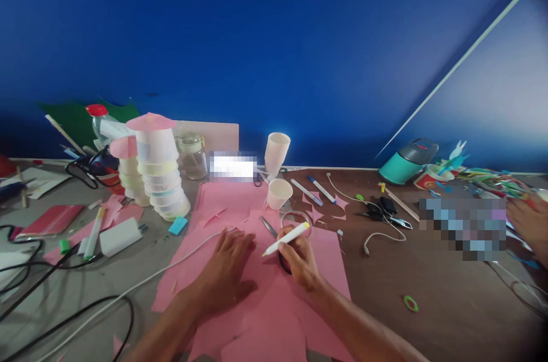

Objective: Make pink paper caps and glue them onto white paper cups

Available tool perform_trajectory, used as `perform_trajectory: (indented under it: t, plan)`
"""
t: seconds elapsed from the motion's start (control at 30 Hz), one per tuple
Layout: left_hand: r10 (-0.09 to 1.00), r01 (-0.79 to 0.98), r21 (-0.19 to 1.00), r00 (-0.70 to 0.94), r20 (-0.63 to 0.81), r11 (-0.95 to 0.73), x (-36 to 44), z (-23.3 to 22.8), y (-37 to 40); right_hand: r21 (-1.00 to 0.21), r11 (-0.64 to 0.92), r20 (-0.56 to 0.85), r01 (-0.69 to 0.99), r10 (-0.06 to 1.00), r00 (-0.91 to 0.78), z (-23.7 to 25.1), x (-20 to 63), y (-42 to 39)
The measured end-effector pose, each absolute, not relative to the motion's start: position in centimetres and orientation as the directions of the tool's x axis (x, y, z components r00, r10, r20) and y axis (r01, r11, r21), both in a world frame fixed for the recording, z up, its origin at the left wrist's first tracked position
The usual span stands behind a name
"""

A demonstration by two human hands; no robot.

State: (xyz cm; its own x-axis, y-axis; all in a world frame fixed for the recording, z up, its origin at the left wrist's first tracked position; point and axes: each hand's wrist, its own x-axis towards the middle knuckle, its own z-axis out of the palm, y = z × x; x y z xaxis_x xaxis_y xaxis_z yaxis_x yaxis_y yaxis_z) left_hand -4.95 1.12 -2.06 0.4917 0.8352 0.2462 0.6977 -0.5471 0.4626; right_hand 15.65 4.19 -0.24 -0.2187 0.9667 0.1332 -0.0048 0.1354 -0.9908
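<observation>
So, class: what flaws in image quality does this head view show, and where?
Head view: wide-angle bending toward the edges, dark vignette in the corners; two patches are pixelated; the right hand holding the white marker and the left hand on pink paper look soft.

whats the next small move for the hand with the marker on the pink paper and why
Probably lower the marker tip onto the pink paper and begin a line. The right hand grips it in a writing hold, tip angled down-left just above the sheet, while the left hand lies flat, pinning the paper.
</observation>
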Motion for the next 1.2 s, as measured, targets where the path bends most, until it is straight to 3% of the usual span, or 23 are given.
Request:
perform_trajectory:
  t: [0.23,0.43,0.8,1.03,1.2]
  plan:
    - [0.837,0.705,0.452,0.484,0.257,-0.546,-4.9,-2.2,1.0,-0.889,0.394,0.295,0.233,0.883,-0.365,-0.2,15.4,3.4]
    - [0.847,0.706,0.471,0.478,0.234,-0.529,-4.9,-2.4,1.0,-0.817,0.472,0.330,0.332,0.854,-0.402,-0.6,15.1,3.3]
    - [0.872,0.713,0.509,0.445,0.203,-0.482,-4.8,-2.2,1.0,-0.734,0.560,0.387,0.384,0.810,-0.441,-1.2,15.1,3.5]
    - [0.851,0.698,0.491,0.466,0.241,-0.521,-4.9,-2.6,1.0,-0.523,0.760,0.566,0.385,0.648,-0.510,-1.2,14.9,3.5]
    - [0.847,0.697,0.482,0.463,0.261,-0.530,-4.9,-2.7,1.0,-0.479,0.790,0.561,0.384,0.611,-0.558,-1.1,14.8,3.6]
